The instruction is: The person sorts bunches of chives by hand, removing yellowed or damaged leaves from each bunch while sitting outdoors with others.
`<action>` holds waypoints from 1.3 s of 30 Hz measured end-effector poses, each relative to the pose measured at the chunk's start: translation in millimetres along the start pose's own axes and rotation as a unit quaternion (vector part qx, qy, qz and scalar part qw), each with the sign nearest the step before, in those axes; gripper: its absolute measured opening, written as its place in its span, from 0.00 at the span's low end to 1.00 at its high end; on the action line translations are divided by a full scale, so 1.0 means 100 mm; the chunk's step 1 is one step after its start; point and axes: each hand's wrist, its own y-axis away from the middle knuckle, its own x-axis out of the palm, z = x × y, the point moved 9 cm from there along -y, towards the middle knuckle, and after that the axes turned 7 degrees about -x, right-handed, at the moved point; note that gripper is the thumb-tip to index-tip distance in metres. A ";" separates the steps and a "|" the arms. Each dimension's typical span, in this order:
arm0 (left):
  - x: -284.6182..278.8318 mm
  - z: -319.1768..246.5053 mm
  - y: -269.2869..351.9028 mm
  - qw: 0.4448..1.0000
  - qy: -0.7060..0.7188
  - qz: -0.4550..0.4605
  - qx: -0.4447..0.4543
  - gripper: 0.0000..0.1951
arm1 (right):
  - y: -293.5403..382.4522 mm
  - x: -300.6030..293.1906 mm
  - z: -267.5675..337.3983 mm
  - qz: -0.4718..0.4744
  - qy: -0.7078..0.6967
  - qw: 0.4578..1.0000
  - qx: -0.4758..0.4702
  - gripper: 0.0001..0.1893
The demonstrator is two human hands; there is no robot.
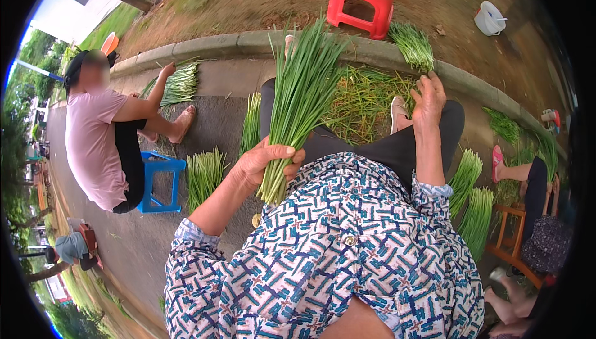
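My left hand (272,161) grips a thick bunch of Chinese chives (305,87) near its pale cut ends, and the green leaves fan out away from me. Over my right knee, my right hand (429,99) is raised with its fingers apart and slightly bent; I see nothing in it. Just beyond its fingertips, another bunch of chives (414,45) lies across the kerb. Between my feet is a heap of loose green and yellowed leaves (365,106). Upright or leaning bundles stand on my left (205,176) and on my right (475,220).
A red plastic stool (363,6) stands past the concrete kerb (223,46), with a white bucket (490,18) farther right. At left, a person (95,129) on a blue stool (163,183) handles chives (179,83). Another person's leg (514,171) and a wooden chair (507,236) are at right.
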 end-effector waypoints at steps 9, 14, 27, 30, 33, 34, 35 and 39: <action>0.14 -0.14 -0.06 1.000 -0.013 0.012 0.025 0.25 | 1.69 1.53 1.07 0.419 0.218 0.797 -0.376 0.10; -0.03 -0.14 -0.10 0.995 -0.066 -0.063 0.040 0.21 | 2.44 1.81 0.89 0.570 0.198 0.639 -0.478 0.16; 0.08 -0.16 -0.12 0.996 -0.054 -0.027 0.059 0.18 | 2.23 1.66 0.76 0.560 0.209 0.664 -0.449 0.17; 0.14 -0.17 -0.12 0.993 -0.104 -0.001 0.063 0.19 | 2.14 1.65 0.79 0.520 0.220 0.693 -0.447 0.18; 0.25 -0.15 -0.07 0.994 -0.105 0.015 0.040 0.20 | 2.11 1.65 0.83 0.496 0.248 0.692 -0.462 0.18; 0.21 -0.11 -0.09 0.991 -0.128 0.034 0.026 0.21 | 2.13 1.67 0.84 0.494 0.261 0.684 -0.470 0.18; 0.22 -0.10 -0.09 0.992 -0.122 0.034 0.023 0.21 | 2.14 1.69 0.85 0.492 0.273 0.675 -0.477 0.18; 0.19 -0.02 -0.09 0.998 -0.047 0.036 -0.001 0.21 | 2.13 1.76 0.76 0.509 0.331 0.644 -0.466 0.18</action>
